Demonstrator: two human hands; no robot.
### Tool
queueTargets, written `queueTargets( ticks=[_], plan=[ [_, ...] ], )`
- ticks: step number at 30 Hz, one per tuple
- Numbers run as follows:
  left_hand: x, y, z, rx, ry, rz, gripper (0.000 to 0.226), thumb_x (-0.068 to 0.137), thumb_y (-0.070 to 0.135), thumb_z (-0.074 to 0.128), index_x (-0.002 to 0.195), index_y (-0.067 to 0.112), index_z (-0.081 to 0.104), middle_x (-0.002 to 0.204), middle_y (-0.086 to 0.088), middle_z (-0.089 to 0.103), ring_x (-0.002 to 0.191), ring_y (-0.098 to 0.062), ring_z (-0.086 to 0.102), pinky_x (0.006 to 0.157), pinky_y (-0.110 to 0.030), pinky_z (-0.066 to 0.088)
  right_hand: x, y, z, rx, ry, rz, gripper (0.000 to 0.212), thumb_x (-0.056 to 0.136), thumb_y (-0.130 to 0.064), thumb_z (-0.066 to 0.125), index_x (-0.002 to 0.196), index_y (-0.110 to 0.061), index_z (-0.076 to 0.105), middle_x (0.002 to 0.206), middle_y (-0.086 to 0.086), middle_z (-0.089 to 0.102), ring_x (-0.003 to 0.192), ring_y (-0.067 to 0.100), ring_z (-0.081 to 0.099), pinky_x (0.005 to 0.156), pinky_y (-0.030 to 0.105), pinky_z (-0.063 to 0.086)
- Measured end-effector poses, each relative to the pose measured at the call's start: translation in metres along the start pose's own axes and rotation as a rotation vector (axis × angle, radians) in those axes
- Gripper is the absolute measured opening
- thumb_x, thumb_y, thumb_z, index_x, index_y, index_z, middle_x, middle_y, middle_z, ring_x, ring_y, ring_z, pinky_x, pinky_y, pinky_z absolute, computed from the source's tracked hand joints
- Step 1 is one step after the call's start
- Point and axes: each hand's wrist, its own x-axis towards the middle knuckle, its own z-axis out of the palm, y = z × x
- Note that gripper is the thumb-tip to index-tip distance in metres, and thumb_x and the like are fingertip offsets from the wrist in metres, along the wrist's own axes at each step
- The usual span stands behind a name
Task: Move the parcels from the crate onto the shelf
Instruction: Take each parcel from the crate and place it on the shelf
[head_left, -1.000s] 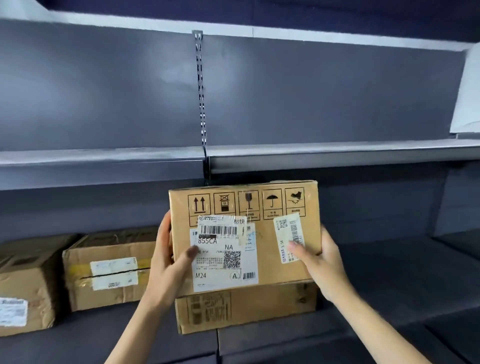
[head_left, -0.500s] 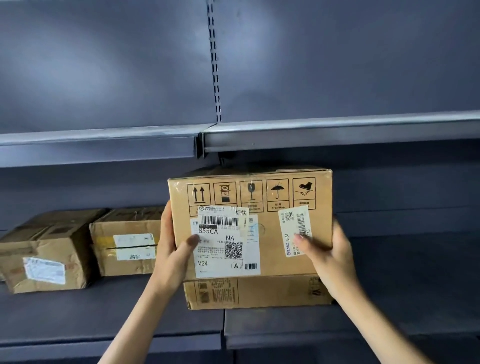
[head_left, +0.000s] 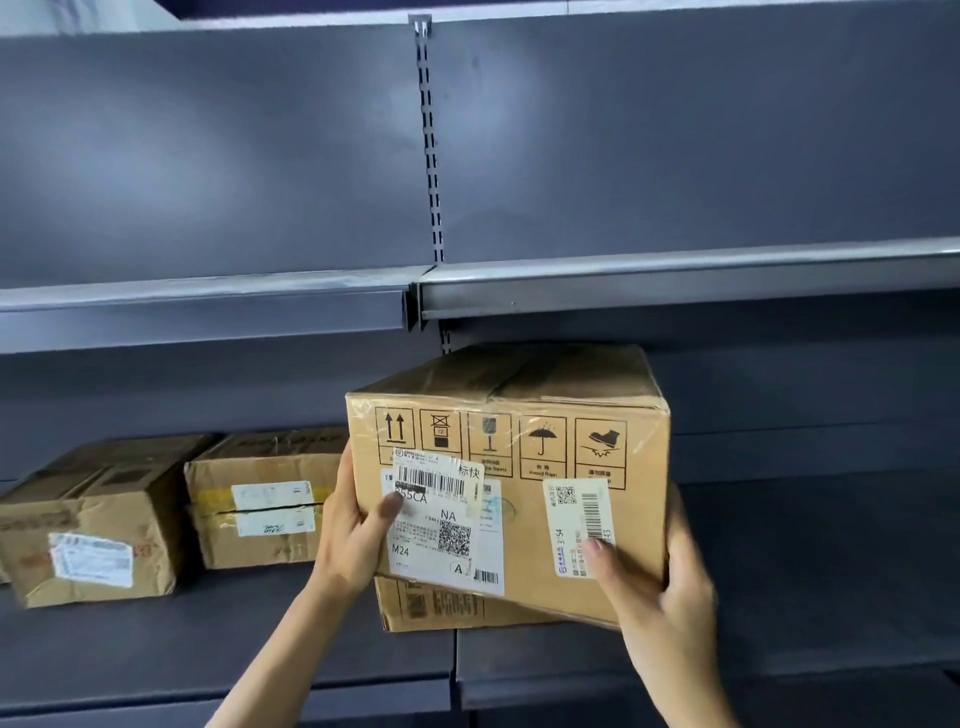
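I hold a brown cardboard parcel with white shipping labels (head_left: 511, 483) between both hands, tilted so its right end sits lower. My left hand (head_left: 358, 535) grips its left edge, thumb pressed across the big white label. My right hand (head_left: 660, 587) cups the lower right corner, thumb on the small barcode sticker. The parcel is at the dark grey metal shelf (head_left: 208, 623), above a flatter brown cardboard box (head_left: 441, 605) lying on it; whether they touch I cannot tell. To the left on the same shelf stand a taped brown carton (head_left: 260, 499) and a crumpled brown carton (head_left: 93, 519).
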Motion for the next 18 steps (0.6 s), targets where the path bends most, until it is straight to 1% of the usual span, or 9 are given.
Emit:
queueTargets(
  ticks=[2,4,7,9,11,12,14,16,18],
  plan=[
    [0.002,-0.002,-0.001,-0.006,-0.005,-0.011,0.07,0.063,0.082,0.052,0.115,0.037,0.042,0.104,0.03,0.066,0.09,0.009,0.064,0.065,-0.005,0.049,-0.011,-0.005,0.003,-0.032,0.052,-0.042,0.087,0.063,-0.038,0.072,0.141,-0.024,0.036,0.137,0.005,0.049,0.127,0.021,0.046,0.102,0.041,0.042],
    [0.007,-0.007,-0.002,0.032,-0.028,-0.021,0.068,0.062,0.084,0.049,0.113,0.039,0.041,0.103,0.03,0.065,0.089,0.008,0.065,0.064,-0.006,0.05,-0.018,-0.01,0.008,-0.088,0.094,-0.096,0.09,0.064,-0.032,0.075,0.143,-0.024,0.032,0.143,0.005,0.041,0.131,0.023,0.039,0.102,0.038,0.04],
    [0.016,-0.015,-0.007,0.081,-0.079,-0.097,0.072,0.056,0.09,0.044,0.111,0.043,0.037,0.1,0.03,0.066,0.09,0.012,0.063,0.065,-0.005,0.049,-0.026,-0.012,0.024,-0.089,0.04,-0.089,0.094,0.071,-0.006,0.077,0.14,-0.034,0.018,0.151,0.005,0.026,0.138,0.023,0.028,0.096,0.03,0.048],
    [0.02,-0.022,-0.011,0.098,-0.1,-0.146,0.068,0.06,0.086,0.048,0.114,0.048,0.034,0.102,0.02,0.066,0.096,0.01,0.061,0.074,-0.01,0.051,-0.034,-0.012,0.04,-0.115,-0.015,-0.069,0.099,0.072,0.001,0.073,0.139,-0.034,0.009,0.155,0.005,0.014,0.142,0.025,0.019,0.095,0.049,0.049],
    [0.021,-0.029,-0.017,0.081,-0.105,-0.199,0.059,0.069,0.069,0.052,0.121,0.05,0.033,0.114,0.022,0.058,0.108,0.005,0.056,0.094,-0.027,0.048,-0.045,-0.011,0.06,-0.209,-0.031,-0.065,0.108,0.067,0.0,0.076,0.141,-0.028,0.003,0.156,0.007,0.007,0.143,0.03,0.015,0.099,0.058,0.043],
    [0.02,-0.032,-0.02,0.082,-0.106,-0.225,0.061,0.071,0.064,0.05,0.128,0.049,0.032,0.122,0.021,0.055,0.116,0.001,0.052,0.102,-0.036,0.043,-0.05,-0.011,0.07,-0.273,-0.022,-0.088,0.112,0.061,-0.003,0.08,0.142,-0.022,0.004,0.155,0.012,0.01,0.142,0.035,0.019,0.101,0.059,0.039],
    [0.018,-0.038,-0.024,0.143,-0.108,-0.305,0.08,0.072,0.067,0.045,0.144,0.042,0.02,0.142,0.014,0.045,0.134,-0.014,0.038,0.112,-0.049,0.032,-0.054,-0.01,0.084,-0.4,-0.006,-0.113,0.119,0.045,-0.006,0.088,0.141,-0.003,0.019,0.147,0.029,0.024,0.131,0.05,0.033,0.095,0.056,0.035],
    [0.018,-0.043,-0.026,0.235,-0.104,-0.367,0.083,0.078,0.067,0.04,0.149,0.04,0.005,0.151,0.007,0.035,0.142,-0.024,0.026,0.115,-0.052,0.024,-0.055,-0.014,0.094,-0.461,-0.011,-0.111,0.123,0.033,-0.007,0.091,0.137,0.013,0.028,0.137,0.04,0.034,0.119,0.059,0.041,0.09,0.059,0.035],
    [0.021,-0.047,-0.024,0.336,-0.098,-0.421,0.068,0.093,0.055,0.034,0.148,0.039,-0.002,0.148,-0.007,0.039,0.138,-0.032,0.03,0.115,-0.049,0.024,-0.056,-0.015,0.103,-0.497,-0.01,-0.124,0.126,0.032,-0.011,0.091,0.137,0.01,0.023,0.135,0.042,0.035,0.119,0.06,0.041,0.088,0.064,0.039]
  ],
)
